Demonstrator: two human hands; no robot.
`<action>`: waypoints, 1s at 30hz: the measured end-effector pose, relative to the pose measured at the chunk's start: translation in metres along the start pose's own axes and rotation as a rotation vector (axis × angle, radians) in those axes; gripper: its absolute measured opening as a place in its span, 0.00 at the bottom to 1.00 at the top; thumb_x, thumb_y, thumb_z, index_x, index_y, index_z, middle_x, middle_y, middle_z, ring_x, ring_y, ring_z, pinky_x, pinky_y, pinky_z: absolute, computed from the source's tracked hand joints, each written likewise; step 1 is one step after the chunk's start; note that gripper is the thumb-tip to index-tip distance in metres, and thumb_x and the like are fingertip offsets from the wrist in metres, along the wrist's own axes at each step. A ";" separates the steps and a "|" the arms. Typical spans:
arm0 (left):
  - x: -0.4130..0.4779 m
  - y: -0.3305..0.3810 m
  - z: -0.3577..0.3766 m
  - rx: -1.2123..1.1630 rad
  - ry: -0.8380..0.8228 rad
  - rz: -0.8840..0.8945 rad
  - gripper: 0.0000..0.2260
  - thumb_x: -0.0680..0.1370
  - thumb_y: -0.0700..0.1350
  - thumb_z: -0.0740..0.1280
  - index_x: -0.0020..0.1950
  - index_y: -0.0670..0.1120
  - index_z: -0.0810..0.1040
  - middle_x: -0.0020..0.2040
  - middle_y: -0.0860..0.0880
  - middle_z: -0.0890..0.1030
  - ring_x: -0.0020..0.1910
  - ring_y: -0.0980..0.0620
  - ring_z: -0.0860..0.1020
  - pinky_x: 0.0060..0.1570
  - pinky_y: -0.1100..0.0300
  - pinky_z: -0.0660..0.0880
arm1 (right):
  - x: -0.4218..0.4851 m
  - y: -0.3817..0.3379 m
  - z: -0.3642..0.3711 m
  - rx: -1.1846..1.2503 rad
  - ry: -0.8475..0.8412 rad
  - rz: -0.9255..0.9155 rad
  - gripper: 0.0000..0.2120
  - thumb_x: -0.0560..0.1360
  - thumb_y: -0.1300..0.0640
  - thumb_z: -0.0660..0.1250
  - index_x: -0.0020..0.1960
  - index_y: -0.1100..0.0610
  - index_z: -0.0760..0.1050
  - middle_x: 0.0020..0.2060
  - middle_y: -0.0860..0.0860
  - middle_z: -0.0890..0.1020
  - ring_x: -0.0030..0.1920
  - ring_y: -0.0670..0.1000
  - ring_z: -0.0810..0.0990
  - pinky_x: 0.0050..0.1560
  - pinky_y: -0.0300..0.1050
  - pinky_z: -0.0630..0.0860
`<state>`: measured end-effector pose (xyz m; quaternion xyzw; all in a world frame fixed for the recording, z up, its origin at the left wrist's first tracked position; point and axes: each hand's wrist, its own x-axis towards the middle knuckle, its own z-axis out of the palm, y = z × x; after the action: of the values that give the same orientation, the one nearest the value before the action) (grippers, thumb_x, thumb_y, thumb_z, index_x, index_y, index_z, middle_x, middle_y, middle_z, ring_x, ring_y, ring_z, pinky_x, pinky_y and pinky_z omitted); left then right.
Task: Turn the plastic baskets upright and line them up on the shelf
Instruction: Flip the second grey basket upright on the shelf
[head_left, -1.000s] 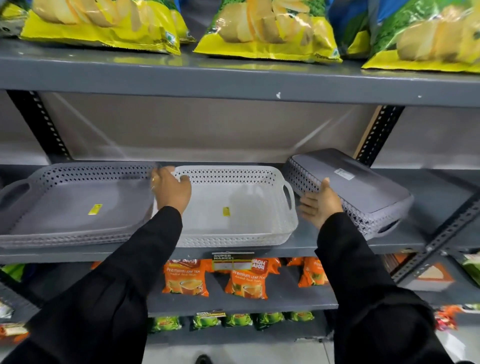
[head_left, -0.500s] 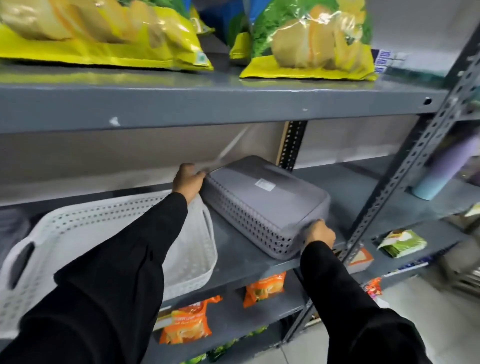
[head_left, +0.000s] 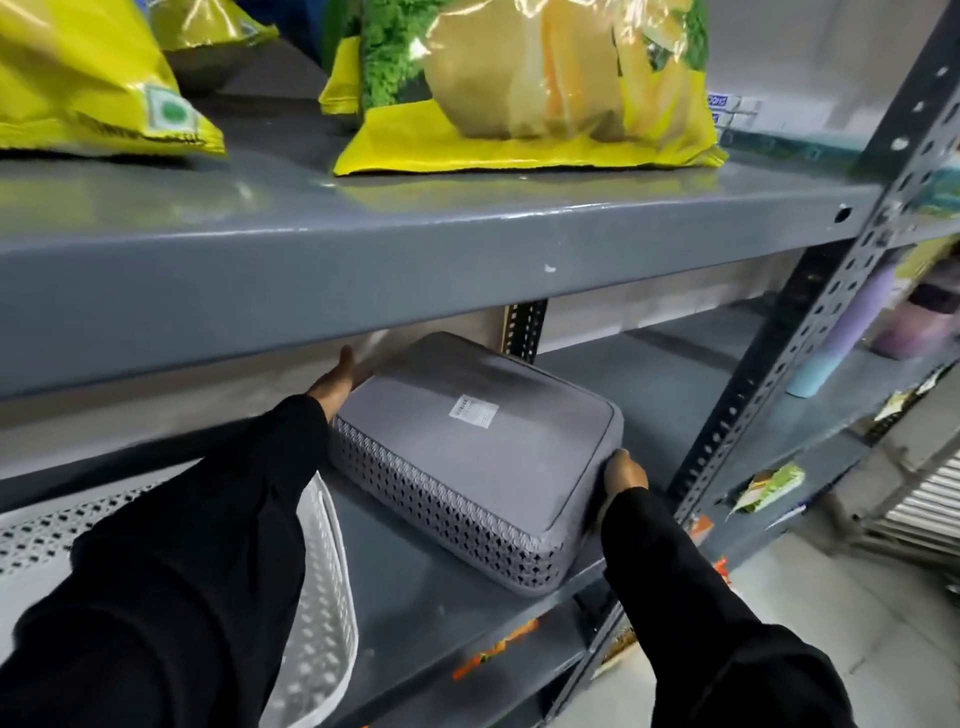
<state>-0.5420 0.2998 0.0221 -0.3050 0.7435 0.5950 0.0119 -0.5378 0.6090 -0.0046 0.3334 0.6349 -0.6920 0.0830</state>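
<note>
The grey basket (head_left: 475, 457) lies upside down on the grey metal shelf (head_left: 415, 592), its flat base facing up with a small white label (head_left: 473, 412) stuck on that base. It sits skewed to the shelf's front edge, one corner reaching that edge.

The left hand (head_left: 340, 376) is at the basket's far left corner, fingers extended and held together, the palm against the basket's side wall; whether the fingertips curl around the rim I cannot tell, since the upper shelf (head_left: 363, 260) shades them. The right hand (head_left: 623, 473) grips the basket's near right corner, fingers wrapped closed over the rounded edge and thumb side on top. Both arms wear black sleeves (head_left: 182, 571).

Just left of the basket stands a white basket (head_left: 324, 597), upright with its opening up; the left sleeve covers most of it, and only its perforated wall and rim show. A narrow strip of bare shelf lies between the two baskets.

Above the basket, on the upper shelf, lie yellow and green snack bags (head_left: 524, 88). To the basket's right rises a perforated metal upright (head_left: 810, 374), and beyond it a pale purple and blue bottle (head_left: 836, 332) stands, blurred
</note>
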 end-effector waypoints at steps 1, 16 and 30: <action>0.010 -0.004 -0.003 -0.024 -0.035 -0.022 0.47 0.68 0.77 0.48 0.77 0.47 0.61 0.77 0.43 0.62 0.76 0.44 0.62 0.76 0.49 0.56 | 0.003 -0.001 0.001 0.063 -0.017 0.010 0.26 0.80 0.48 0.51 0.70 0.65 0.66 0.66 0.57 0.73 0.67 0.60 0.72 0.67 0.53 0.68; 0.003 0.012 -0.051 -0.623 -0.070 0.129 0.11 0.76 0.49 0.61 0.55 0.49 0.77 0.51 0.47 0.84 0.49 0.48 0.82 0.51 0.49 0.80 | 0.009 -0.088 0.006 0.269 -0.196 -0.293 0.07 0.71 0.53 0.65 0.39 0.56 0.77 0.30 0.52 0.81 0.35 0.54 0.79 0.38 0.47 0.78; -0.070 0.003 -0.028 0.002 -0.186 -0.094 0.28 0.81 0.52 0.58 0.69 0.29 0.65 0.57 0.32 0.76 0.42 0.43 0.78 0.41 0.52 0.80 | 0.016 -0.093 -0.008 -0.626 -0.070 -0.297 0.36 0.79 0.38 0.42 0.69 0.64 0.67 0.62 0.64 0.74 0.61 0.60 0.74 0.63 0.48 0.68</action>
<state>-0.4765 0.3055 0.0593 -0.2830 0.7248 0.6187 0.1092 -0.5970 0.6385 0.0636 0.1719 0.8548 -0.4791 0.1013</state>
